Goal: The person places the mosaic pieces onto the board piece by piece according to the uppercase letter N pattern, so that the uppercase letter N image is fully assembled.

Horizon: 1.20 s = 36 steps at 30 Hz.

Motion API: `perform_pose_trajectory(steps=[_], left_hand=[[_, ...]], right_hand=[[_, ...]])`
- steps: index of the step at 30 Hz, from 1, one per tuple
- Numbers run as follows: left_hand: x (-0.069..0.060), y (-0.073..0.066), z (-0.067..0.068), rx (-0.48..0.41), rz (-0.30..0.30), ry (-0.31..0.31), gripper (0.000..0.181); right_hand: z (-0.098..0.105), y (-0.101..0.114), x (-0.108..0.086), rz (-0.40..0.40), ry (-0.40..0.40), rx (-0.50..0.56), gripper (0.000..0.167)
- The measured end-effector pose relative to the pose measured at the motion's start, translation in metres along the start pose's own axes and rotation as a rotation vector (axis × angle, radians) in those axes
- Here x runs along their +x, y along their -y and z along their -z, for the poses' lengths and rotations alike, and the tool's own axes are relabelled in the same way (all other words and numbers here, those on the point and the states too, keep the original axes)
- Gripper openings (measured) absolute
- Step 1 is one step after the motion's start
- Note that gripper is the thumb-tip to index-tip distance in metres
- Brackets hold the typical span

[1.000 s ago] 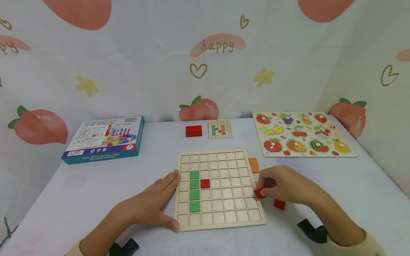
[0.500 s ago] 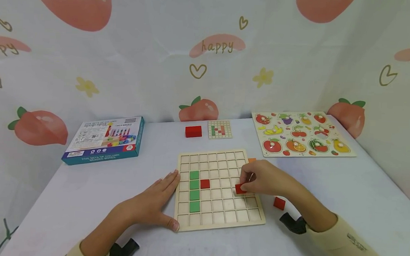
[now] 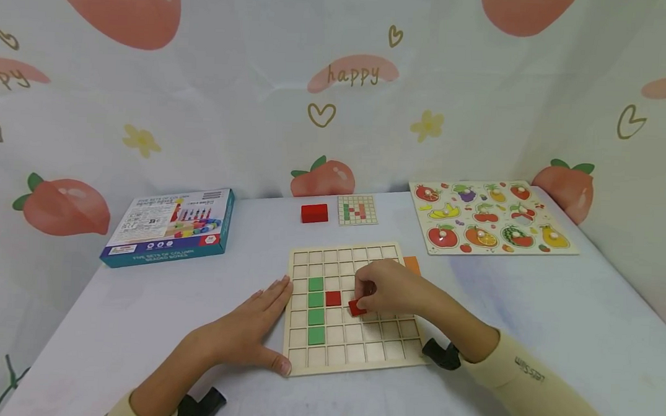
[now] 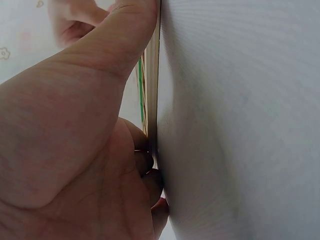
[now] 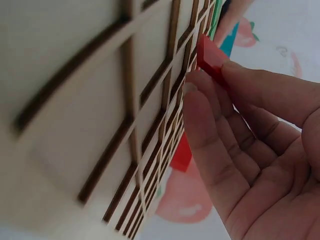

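A wooden grid board [image 3: 364,352] lies on the table, with a column of several green tiles [image 3: 317,318] and one red tile [image 3: 333,298] in its cells. My left hand [image 3: 246,328] rests against the board's left edge, thumb at the near corner and fingers stretched along the side. Between thumb and fingertips, my right hand [image 3: 402,288] pinches a second red tile [image 5: 212,57], tilted just above the cells right of the seated red one. In the right wrist view the right hand [image 5: 250,145] is seen from the palm side.
Orange tiles [image 3: 413,265] peek out at the board's right edge. Behind it are a red block [image 3: 314,213] and a small pattern card [image 3: 361,210]. A fruit puzzle board [image 3: 496,222] lies at the back right, a flat box [image 3: 167,225] at the back left.
My right hand has carried the red tile leftward from the board's right edge to over its middle. The forearm now hides a loose red tile on the table. My left hand stays put.
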<state>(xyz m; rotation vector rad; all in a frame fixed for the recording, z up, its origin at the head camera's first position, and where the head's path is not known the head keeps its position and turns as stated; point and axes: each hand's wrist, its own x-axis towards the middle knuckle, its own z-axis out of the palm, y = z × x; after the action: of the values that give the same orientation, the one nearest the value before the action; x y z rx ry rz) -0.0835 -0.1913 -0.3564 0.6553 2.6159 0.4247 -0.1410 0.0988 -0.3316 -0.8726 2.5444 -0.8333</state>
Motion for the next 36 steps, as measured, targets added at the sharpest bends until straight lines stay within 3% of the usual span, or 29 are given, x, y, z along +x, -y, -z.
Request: perform_pose_trajectory(steps=[8,12,20,28,36], left_hand=[[0.000,0.000,0.000,0.000,0.002,0.007,0.134],[0.000,0.000,0.001,-0.001,0.010,0.007,0.135],[-0.001,-0.001,0.000,0.010,0.016,0.000,0.136],[-0.001,-0.001,0.000,-0.009,0.014,0.009,0.135],[-0.001,-0.002,0.001,-0.007,0.009,0.011,0.135]], right_hand=[[-0.011,0.008,0.006,-0.038,0.012,-0.083,0.024],[-0.013,0.012,0.003,-0.020,0.008,-0.118,0.023],[-0.014,0.017,-0.003,-0.008,-0.011,-0.202,0.010],[-0.008,0.007,-0.009,0.008,-0.089,-0.173,0.009],[0.009,-0.015,-0.039,-0.044,-0.107,-0.107,0.010]])
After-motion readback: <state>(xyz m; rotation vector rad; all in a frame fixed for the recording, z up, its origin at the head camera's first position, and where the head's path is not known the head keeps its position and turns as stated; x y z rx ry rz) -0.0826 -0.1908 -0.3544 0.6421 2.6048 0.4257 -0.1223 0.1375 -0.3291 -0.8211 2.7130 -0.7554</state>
